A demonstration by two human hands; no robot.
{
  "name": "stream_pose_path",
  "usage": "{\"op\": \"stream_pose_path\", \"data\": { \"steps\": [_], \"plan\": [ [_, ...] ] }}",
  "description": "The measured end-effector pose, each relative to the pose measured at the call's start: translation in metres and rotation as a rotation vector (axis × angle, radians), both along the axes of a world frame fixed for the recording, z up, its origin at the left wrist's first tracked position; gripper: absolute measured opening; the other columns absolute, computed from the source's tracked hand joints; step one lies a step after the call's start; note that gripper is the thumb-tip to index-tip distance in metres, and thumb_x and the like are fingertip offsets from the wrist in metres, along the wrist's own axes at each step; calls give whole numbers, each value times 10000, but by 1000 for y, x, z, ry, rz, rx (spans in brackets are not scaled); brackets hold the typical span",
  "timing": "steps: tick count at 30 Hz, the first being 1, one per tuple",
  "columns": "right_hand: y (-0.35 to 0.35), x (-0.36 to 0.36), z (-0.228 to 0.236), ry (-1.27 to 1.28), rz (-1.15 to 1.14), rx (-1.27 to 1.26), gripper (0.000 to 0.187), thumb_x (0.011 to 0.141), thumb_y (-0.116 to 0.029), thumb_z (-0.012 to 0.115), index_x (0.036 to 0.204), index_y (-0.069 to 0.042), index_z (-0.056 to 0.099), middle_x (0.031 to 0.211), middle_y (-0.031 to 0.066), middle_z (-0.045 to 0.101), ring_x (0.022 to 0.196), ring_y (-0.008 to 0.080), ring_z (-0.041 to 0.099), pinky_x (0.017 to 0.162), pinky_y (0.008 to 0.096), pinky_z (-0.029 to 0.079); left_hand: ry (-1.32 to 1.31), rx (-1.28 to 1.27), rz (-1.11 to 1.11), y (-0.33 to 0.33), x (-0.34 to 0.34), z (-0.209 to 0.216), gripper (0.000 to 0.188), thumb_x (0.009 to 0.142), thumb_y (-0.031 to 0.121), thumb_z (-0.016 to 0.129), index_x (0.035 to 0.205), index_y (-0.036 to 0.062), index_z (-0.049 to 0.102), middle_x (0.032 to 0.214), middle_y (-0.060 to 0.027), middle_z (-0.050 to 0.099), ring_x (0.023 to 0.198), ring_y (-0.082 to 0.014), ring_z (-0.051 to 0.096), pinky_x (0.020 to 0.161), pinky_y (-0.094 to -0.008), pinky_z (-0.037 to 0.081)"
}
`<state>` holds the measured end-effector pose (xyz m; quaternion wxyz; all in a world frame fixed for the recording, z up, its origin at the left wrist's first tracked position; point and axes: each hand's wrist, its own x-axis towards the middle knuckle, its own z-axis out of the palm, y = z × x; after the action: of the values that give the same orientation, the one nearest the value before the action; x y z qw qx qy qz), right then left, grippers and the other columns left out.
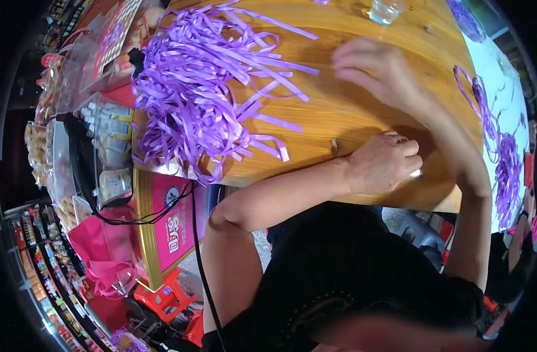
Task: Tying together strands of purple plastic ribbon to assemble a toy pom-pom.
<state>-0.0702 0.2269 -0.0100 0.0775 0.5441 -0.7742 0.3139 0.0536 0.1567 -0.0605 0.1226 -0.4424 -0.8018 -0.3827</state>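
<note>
My left hand (pixel 385 163) rests on the wooden table (pixel 315 111) near its front edge, fingers curled into a fist. A small whitish bit shows beside its fingertips; what it grips is hidden. Farther back, my right hand (pixel 378 69) is raised over the tabletop, slightly blurred, its thumb apart from the stretched fingers and nothing visible in it. To the left of both hands lies a big tangled heap of shiny purple ribbon strips (pixel 192 88), with loose ends reaching toward my right hand.
A clear glass (pixel 384 12) stands at the table's far edge. On the right, a white marbled table (pixel 476 64) holds purple ribbon bundles (pixel 507 170), with another person's arm (pixel 517 234) beside it. Clear bins with small bottles (pixel 113 135) and a black cable (pixel 199 252) are at left.
</note>
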Motion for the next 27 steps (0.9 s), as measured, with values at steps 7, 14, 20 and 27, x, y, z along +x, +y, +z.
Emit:
{"op": "stream_pose_path", "data": {
  "steps": [7,14,20,27],
  "plan": [
    [-159,-42,-15,56,-74,131,216,806,-246,624,860,-37,634,828,137,608,775,320,591,702,410,473,-41,-18,-13,-6,0,-1,127,737,142,524,783,56,605,874,-104,573,798,-264,583,743,-392,466],
    [-199,-51,-32,51,-111,195,186,784,-211,608,825,-30,616,813,156,598,790,340,585,727,429,467,39,129,-11,4,1,-14,161,709,173,534,688,39,622,711,-112,602,701,-290,603,634,-456,469],
    [-189,-60,-19,111,-76,146,159,828,-163,570,893,-31,630,779,157,624,741,320,602,689,384,479,94,43,-20,-3,3,-10,145,695,164,539,682,41,615,715,-110,587,702,-276,597,650,-440,467],
    [-106,-39,49,-647,-105,-268,144,845,-104,618,962,-30,660,769,35,635,699,127,580,629,257,451,70,58,-45,-5,1,-3,190,721,174,516,843,42,578,757,-78,526,743,-255,552,681,-414,441]
  ]
}}
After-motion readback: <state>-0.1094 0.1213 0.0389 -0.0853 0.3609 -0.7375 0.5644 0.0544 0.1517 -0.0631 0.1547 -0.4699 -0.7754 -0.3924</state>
